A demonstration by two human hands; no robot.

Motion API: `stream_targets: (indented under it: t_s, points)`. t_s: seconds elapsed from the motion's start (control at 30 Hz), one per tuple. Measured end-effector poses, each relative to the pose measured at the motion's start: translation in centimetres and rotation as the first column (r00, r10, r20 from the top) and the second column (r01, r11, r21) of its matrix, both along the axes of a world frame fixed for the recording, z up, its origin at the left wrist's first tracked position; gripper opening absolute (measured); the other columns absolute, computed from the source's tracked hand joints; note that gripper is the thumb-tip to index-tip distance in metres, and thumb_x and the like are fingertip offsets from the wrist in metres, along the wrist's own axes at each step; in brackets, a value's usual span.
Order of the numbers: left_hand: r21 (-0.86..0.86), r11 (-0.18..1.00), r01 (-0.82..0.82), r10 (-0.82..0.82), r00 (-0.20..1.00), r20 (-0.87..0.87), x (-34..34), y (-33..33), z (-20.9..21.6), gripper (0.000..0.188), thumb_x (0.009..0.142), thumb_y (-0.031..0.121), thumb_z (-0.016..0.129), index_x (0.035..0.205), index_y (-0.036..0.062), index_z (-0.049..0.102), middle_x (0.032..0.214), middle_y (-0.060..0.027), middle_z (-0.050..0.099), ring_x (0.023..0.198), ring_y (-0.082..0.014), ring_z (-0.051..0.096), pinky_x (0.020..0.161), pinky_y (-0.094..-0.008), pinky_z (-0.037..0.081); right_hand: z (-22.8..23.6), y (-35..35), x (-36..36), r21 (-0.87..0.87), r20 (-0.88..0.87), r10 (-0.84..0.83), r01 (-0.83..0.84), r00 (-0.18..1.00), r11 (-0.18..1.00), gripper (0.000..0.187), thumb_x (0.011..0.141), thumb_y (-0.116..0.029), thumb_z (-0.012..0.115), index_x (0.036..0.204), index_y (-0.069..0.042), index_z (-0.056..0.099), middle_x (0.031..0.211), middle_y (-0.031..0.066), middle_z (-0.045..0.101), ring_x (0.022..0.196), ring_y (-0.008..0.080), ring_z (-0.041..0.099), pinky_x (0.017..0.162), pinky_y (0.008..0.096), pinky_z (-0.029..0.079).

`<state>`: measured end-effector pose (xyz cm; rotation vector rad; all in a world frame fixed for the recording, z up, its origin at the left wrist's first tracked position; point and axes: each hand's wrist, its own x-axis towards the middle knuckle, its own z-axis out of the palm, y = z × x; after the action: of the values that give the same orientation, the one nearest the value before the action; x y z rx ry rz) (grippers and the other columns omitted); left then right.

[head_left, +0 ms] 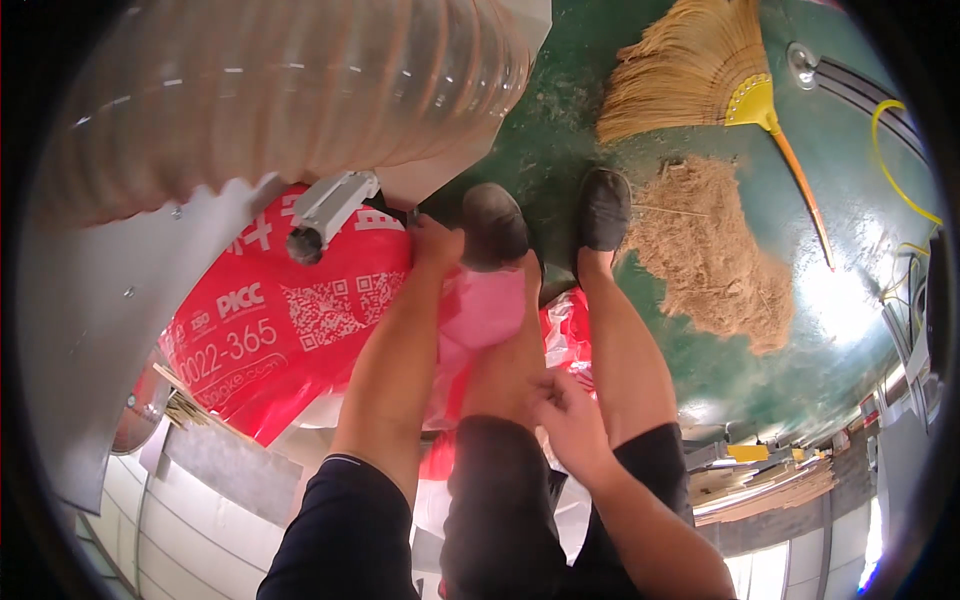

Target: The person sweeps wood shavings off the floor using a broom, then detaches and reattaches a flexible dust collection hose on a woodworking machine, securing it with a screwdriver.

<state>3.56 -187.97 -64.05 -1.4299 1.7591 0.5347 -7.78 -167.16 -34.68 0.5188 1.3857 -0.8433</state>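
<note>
A large red printed plastic bag (270,320) spreads below the wide ribbed clear hose (300,90) and runs down beside my legs. My left hand (437,243) is at the bag's upper right edge, beside my left shoe, its fingers closed on the red plastic. My right hand (572,418) is in front of my knees with its fingers curled inward. Whatever it may hold is hidden. Just past it, a crumpled red and white piece of plastic (567,330) shows between my legs.
A white metal bar (332,213) with a dark round end juts over the bag. To the right, a heap of sawdust (705,250) lies on the green floor (680,380), below a straw broom (690,75). A yellow hose (880,130) curves at the far right.
</note>
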Motion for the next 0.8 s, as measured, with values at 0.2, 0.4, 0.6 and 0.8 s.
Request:
stream_targets:
  t_s: [0.2, 0.4, 0.6, 0.8]
  points:
    - [-0.228, 0.973, -0.026, 0.039, 0.998, 0.052, 5.2, -2.9, -7.2, 0.068, 0.079, 0.032, 0.065, 0.129, -0.0074, 0.04, 0.129, -0.0319, 0.05, 0.115, -0.0441, 0.054, 0.098, -0.0467, 0.044, 2.6, -2.3, -2.3, -0.075, 0.2, -0.038, 0.054, 0.979, 0.996, 0.023, 0.09, -0.008, 0.06, 0.111, 0.0, 0.055, 0.091, 0.0033, 0.06, 0.084, 0.0093, 0.058, 0.076, 0.0251, 0.046]
    - [0.07, 0.977, 0.2, -0.203, 0.979, 0.037, 4.0, -2.1, -4.3, 0.046, 0.076, 0.04, 0.067, 0.103, 0.0033, 0.061, 0.109, -0.0193, 0.061, 0.098, -0.0405, 0.06, 0.085, -0.0515, 0.049, 2.7, -2.9, -2.8, -0.088, 0.221, -0.084, 0.106, 0.972, 0.99, 0.02, 0.091, -0.006, 0.058, 0.11, 0.0, 0.055, 0.092, 0.0041, 0.061, 0.084, 0.0104, 0.059, 0.077, 0.0253, 0.047]
    - [0.09, 0.917, 0.39, -0.355, 0.896, -0.268, -2.4, 1.4, 4.9, 0.037, 0.074, 0.036, 0.067, 0.093, 0.0057, 0.059, 0.099, -0.017, 0.06, 0.092, -0.0384, 0.06, 0.077, -0.0497, 0.049, 1.5, -1.7, -0.6, -0.045, 0.148, -0.114, 0.122, 0.982, 0.992, 0.023, 0.089, -0.008, 0.056, 0.109, 0.003, 0.055, 0.087, 0.007, 0.061, 0.081, 0.0139, 0.06, 0.073, 0.0269, 0.048]
    - [0.561, 0.819, 0.123, 0.092, 0.936, -0.34, -9.4, 3.5, 19.1, 0.041, 0.079, 0.04, 0.068, 0.094, 0.0026, 0.063, 0.084, -0.0177, 0.065, 0.082, -0.0271, 0.066, 0.07, -0.0391, 0.05, 1.7, 0.8, -0.7, 0.061, -0.112, -0.224, 0.232, 0.968, 0.971, 0.025, 0.088, -0.01, 0.057, 0.11, 0.002, 0.057, 0.091, 0.0065, 0.061, 0.08, 0.0129, 0.056, 0.075, 0.0276, 0.047]
